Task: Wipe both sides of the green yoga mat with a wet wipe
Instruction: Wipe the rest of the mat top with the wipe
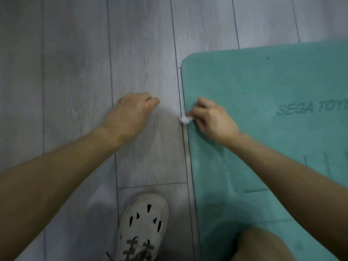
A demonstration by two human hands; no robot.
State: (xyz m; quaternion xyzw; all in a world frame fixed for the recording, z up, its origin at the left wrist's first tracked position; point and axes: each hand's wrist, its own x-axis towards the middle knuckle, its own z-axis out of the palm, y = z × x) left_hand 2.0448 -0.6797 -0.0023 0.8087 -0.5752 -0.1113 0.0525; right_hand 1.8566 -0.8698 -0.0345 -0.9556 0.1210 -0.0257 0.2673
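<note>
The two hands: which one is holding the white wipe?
The right hand pinches the white wipe at the edge of the green mat; the left hand, over the grey floor, shows no wipe.

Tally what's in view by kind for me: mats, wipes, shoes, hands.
green yoga mat: 1
wet wipe: 1, pinched by the right hand
shoe: 1
hands: 2, counting the left hand, which holds nothing visible
Total: 5
</note>
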